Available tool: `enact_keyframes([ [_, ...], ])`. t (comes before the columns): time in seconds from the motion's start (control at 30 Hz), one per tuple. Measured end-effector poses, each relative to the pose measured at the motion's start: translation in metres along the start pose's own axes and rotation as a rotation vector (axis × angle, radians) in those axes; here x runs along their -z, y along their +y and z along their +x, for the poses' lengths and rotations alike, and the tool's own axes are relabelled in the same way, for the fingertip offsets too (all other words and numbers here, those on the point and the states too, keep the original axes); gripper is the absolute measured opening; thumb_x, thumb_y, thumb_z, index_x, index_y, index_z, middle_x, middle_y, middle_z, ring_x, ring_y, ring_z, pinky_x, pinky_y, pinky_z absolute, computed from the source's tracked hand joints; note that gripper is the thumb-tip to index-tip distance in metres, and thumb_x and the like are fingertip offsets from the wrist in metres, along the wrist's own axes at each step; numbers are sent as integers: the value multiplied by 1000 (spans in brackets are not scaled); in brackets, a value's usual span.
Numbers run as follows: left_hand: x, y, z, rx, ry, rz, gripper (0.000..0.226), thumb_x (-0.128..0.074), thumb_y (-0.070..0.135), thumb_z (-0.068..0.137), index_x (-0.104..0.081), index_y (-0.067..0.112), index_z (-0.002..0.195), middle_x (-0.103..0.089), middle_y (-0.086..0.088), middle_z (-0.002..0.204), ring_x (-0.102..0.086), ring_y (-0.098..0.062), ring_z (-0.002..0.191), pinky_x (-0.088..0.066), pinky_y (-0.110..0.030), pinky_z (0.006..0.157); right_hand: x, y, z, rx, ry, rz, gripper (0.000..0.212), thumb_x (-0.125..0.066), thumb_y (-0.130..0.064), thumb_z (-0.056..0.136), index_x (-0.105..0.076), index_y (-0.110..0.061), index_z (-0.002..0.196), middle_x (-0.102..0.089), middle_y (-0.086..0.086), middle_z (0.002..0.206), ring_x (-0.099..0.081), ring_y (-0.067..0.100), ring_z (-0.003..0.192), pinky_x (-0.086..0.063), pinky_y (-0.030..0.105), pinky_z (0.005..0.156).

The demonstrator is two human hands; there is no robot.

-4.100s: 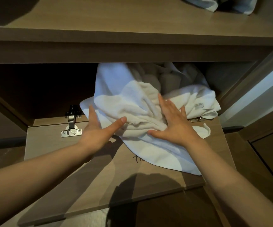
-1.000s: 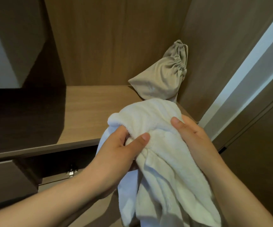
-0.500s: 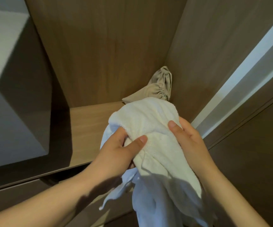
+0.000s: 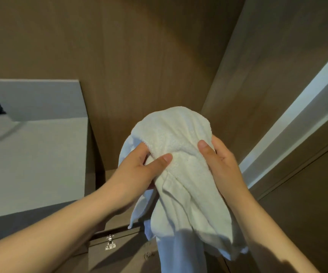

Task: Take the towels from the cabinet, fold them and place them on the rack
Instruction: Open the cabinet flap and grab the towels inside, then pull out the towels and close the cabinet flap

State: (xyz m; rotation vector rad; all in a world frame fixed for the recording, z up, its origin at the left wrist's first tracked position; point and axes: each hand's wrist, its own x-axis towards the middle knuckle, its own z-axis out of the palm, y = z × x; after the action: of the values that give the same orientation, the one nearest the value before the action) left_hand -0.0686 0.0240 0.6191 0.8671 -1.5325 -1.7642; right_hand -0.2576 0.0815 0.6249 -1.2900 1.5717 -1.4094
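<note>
You are facing the cabinet (image 4: 149, 56), and its wood back panel is filling the view behind your arms. You are holding the towel (image 4: 178, 133) up in front of that panel, bunched into a crumpled mound at the top. Its long axis is running straight down from your grip. The bulk is hanging below both hands, over the open flap (image 4: 119, 259), and the lower end is passing out of view at the bottom.

Your left hand (image 4: 137, 174) is grasping the mound from the left, with the thumb lying across the front and the fingers tucked into a fold. Your right hand (image 4: 224, 166) is grasping it from the right and sitting slightly higher. Its thumb is on the front and its fingers are hidden behind the cloth. The hands are sitting close together with only the bunch between them.

No straight hem or corner is showing at the top. Folding is therefore likely going to depend on working your hands apart along an edge and letting the hanging length open below. The rack is not in view.
</note>
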Motion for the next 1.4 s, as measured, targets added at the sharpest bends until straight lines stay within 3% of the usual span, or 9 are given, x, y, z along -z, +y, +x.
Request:
enact_keyframes([
  [0.23,28,96,-20,-112,70,21,53,-64,46,77,-54,32,126,-67,10,120,-65,-18,110,-53,-46,92,-23,-98,27,83,-48,-2,22,-52,-55,84,-60,-53,104,-65,-38,104,-62,-13,100,-47,2,72],
  [0.37,48,127,-35,-174,138,12,56,-64,42,77,-53,24,128,-67,6,121,-65,-18,110,-52,-46,96,-48,-133,40,148,-74,-2,26,-51,-56,82,-56,-49,106,-63,-42,100,-61,-15,98,-45,1,71],
  [0.57,89,160,-63,-243,270,22,52,-64,40,77,-55,25,126,-68,6,119,-66,-18,109,-52,-49,94,-94,-174,55,241,-161,1,37,-50,-60,81,-55,-48,115,-64,-27,116,-61,-5,108,-51,13,86],
  [0.77,140,178,-99,-317,441,77,43,-68,42,80,-58,28,119,-68,3,117,-65,-21,109,-49,-53,97,-161,-205,66,331,-262,25,61,-48,-61,80,-53,-34,134,-59,-21,128,-59,-3,111,-48,12,89],
  [0.83,156,181,-110,-332,486,78,48,-66,40,77,-58,25,122,-68,0,117,-66,-22,108,-50,-54,95,-184,-211,69,349,-306,47,57,-49,-57,85,-52,-33,135,-60,-21,128,-60,-4,110,-48,8,85],
  [0.97,187,184,-130,-359,556,97,49,-65,37,75,-58,22,121,-68,-4,116,-67,-23,105,-53,-52,92,-227,-218,73,365,-379,78,46,-49,-51,91,-51,-34,133,-58,-23,127,-59,-6,110,-48,5,84],
  [1.13,228,173,-139,-356,627,201,39,-65,32,83,-57,23,120,-69,2,112,-68,-18,102,-58,-43,85,-270,-208,82,352,-445,87,52,-50,-51,92,-49,-31,139,-57,-19,132,-57,-5,114,-48,7,87],
  [1.3,271,121,-127,-203,678,274,35,-66,32,89,-54,29,122,-65,6,117,-64,-18,106,-53,-46,93,-305,-157,93,229,-551,34,34,-53,-39,97,-50,-39,130,-57,-28,122,-57,-13,106,-47,5,78],
  [1.4,283,73,-117,-120,713,230,24,-68,34,88,-56,36,109,-67,15,108,-65,-11,103,-55,-32,86,-320,-113,97,138,-590,-24,30,-55,-37,97,-51,-42,127,-58,-29,120,-57,-15,105,-46,5,78],
])
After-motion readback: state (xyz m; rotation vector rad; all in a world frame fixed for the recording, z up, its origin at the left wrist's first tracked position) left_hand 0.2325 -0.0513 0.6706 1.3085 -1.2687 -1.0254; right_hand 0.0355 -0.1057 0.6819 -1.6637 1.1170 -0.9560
